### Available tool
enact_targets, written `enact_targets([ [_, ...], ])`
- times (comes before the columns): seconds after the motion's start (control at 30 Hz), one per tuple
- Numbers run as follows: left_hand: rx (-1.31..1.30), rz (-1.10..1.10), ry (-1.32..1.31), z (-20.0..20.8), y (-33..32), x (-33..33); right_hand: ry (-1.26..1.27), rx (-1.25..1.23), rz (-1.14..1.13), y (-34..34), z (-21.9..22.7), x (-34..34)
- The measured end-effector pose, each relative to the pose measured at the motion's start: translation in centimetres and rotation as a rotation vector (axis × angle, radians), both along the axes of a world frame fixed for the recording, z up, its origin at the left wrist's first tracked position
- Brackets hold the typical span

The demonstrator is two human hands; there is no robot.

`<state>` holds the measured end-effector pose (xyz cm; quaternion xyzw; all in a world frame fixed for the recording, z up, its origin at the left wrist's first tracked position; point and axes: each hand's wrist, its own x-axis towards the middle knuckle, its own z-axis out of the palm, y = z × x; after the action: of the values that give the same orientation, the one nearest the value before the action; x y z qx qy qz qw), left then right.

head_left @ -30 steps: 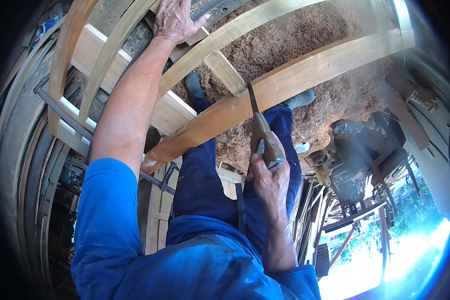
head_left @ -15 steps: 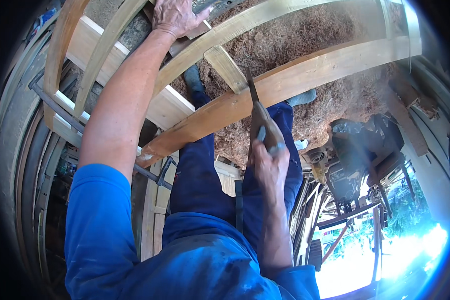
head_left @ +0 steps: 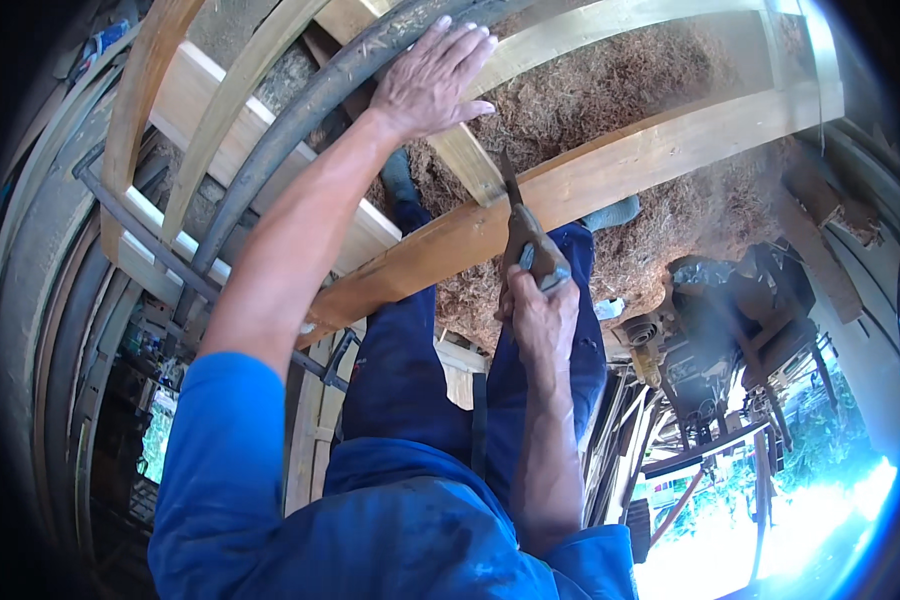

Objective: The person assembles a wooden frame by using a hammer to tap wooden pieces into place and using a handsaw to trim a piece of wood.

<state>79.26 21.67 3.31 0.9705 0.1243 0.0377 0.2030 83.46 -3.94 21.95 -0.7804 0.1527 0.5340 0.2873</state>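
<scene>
My left hand (head_left: 430, 85) lies open, its fingers stretched out over the far pale rail (head_left: 570, 35) of a wooden frame, beside a long dark curved bar (head_left: 310, 100). Whether the palm bears on the rail or on the bar I cannot tell. A short wooden crosspiece (head_left: 470, 165) runs from under that hand to the thick near beam (head_left: 440, 245). In my right hand (head_left: 542, 315) is the handle of a handsaw (head_left: 532, 245), seen nearly edge-on. Its dark narrow blade points away, beside the end of the crosspiece at the beam.
Brown shavings (head_left: 610, 80) cover the floor under the frame, around my feet. A metal bar clamp (head_left: 150, 225) crosses the left side, near several curved wooden pieces (head_left: 135, 100). Dark machinery (head_left: 735, 300) and stacked timber stand at the right, by a bright opening.
My left hand has shifted right and nearer, and its fingers have spread out. The dark curved bar now lies across the frame at the left. The right hand keeps its hold on the handsaw.
</scene>
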Motion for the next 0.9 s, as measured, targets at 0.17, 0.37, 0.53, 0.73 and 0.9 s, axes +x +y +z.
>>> enact_targets([
  [0.17, -0.013, 0.004, 0.343, -1.6, -1.1, -0.2, -0.060, 0.054, 0.049, -1.8, 4.2, -1.8],
  [0.37, 0.137, -0.066, 0.376, -0.2, -3.1, 1.1, 0.026, -0.026, 0.005, 0.7, -0.8, 0.1],
  [0.53, -0.070, 0.036, 0.175, -3.3, -3.3, -0.5, -0.082, 0.096, -0.081, -0.3, 1.7, -1.3],
  [0.73, 0.108, 0.027, -0.088, -3.7, -3.5, -1.6, -0.145, 0.018, 0.111, -0.4, 0.6, -1.3],
  [0.9, -0.541, 0.577, 0.092, 0.9, -16.8, -10.1, 0.026, -0.015, -0.078, 0.2, 2.0, -0.8],
])
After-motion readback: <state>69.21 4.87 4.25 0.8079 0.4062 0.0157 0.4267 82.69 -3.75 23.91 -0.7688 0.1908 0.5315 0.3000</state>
